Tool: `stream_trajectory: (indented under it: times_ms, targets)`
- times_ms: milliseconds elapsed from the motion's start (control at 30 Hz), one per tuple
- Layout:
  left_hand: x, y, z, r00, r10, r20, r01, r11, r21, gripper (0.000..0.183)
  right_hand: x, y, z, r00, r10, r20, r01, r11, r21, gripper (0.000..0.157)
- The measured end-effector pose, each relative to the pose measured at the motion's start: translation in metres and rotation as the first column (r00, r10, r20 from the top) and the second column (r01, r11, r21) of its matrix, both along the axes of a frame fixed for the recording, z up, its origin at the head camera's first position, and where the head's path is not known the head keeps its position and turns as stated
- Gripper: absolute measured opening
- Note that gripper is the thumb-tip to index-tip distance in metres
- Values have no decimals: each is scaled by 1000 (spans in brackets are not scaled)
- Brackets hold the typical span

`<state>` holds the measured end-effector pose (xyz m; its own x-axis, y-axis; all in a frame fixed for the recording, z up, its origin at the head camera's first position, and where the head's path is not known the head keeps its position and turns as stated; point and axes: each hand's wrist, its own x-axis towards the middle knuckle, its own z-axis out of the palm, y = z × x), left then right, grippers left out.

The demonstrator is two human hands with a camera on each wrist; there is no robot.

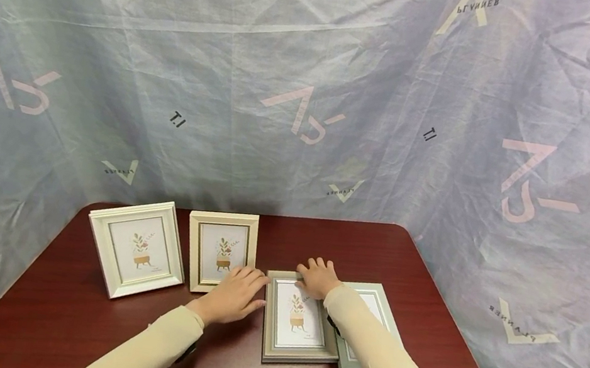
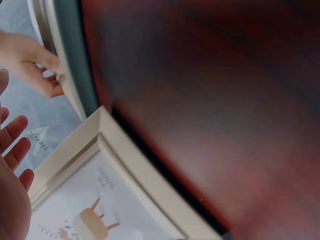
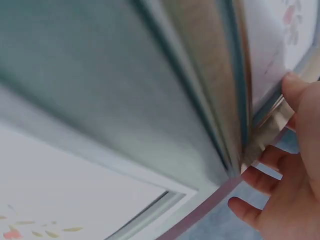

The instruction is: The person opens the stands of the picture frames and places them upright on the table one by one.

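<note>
A champagne-grey picture frame (image 1: 299,324) with a potted-plant print is in front of me. My right hand (image 1: 317,279) pinches its top edge, thumb on the front and fingers behind, as the right wrist view shows. Overlapping its right side, a pale green picture frame (image 1: 386,312) is partly covered by my right forearm. My left hand (image 1: 232,294) has its fingers loosely extended between the champagne-grey frame and a cream picture frame (image 1: 221,250). It overlaps the cream frame's lower right corner. In the left wrist view, the left hand's fingers (image 2: 19,150) hold nothing.
A white picture frame (image 1: 141,250) stands tilted at the left, beside the cream one. All are on a dark red table (image 1: 222,364) with rounded back corners. A grey printed cloth (image 1: 238,105) hangs behind the table and along its sides.
</note>
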<state>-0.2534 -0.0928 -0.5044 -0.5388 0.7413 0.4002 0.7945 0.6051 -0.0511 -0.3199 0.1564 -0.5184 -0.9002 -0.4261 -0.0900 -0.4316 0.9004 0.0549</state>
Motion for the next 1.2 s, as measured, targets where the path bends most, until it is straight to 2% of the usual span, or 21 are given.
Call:
stream_trajectory:
  times_ms: [200,400,500,600,733,933,1100,1200]
  targets:
    - [1,-1,-14,999,5,43,-4,999,-33,44,-1,-1,-3,1000,17,-10,-17,999,39,36]
    - [2,-1,-17,999,1,48,-1,1000,-7,44,1,-4,-1,994,74,-78,-61,986,155,35]
    - [3,0,-18,999,4,50,-4,1000,-5,44,-1,-2,-2,987,112,-113,-90,979,180,32]
    - [4,0,-17,998,8,66,-8,1000,4,43,-1,1,-2,985,132,-115,-113,981,156,30]
    - [5,-2,-13,996,11,84,-15,999,52,43,0,6,2,988,136,-75,-129,988,89,29]
    - [2,-5,-8,998,42,54,-46,995,83,42,-2,12,12,983,159,-87,-155,987,50,27]
    - [3,-9,-5,998,50,49,-53,996,74,41,0,17,21,966,219,-137,-221,975,4,25]
    - [6,-11,-2,997,50,66,-55,996,77,42,4,22,24,947,266,-182,-277,960,-38,22]
